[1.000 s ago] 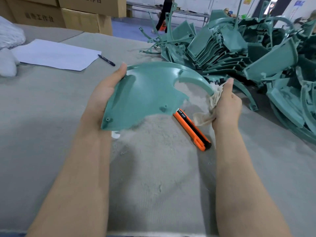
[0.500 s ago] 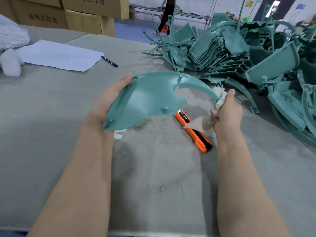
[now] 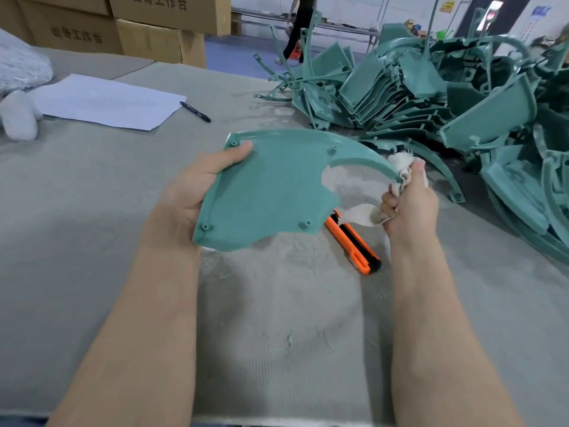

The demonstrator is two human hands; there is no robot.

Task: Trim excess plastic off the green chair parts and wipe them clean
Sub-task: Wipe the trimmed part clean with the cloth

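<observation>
Green chair part (image 3: 271,192) held above tabletop (image 3: 92,241); left hand (image 3: 191,192) grips its left edge, thumb on top. Right hand (image 3: 409,204) fingers clench white cloth (image 3: 400,167) around its curved tip.

Brightness: bright, even indoor light over the grey table (image 3: 77,195); no harsh glare.
Shadows: soft dark patches on the table just below and left of the green chair part (image 3: 268,186).
Highlights: white cloth (image 3: 400,160) at the part's right tip nearly washed out; bright opening (image 3: 492,13) far behind it blown out.
Focus: part sharp; green pile (image 3: 431,87) behind it slightly soft.
Distortion: cardboard boxes (image 3: 154,41) far left of it lean, wide-angle.
</observation>
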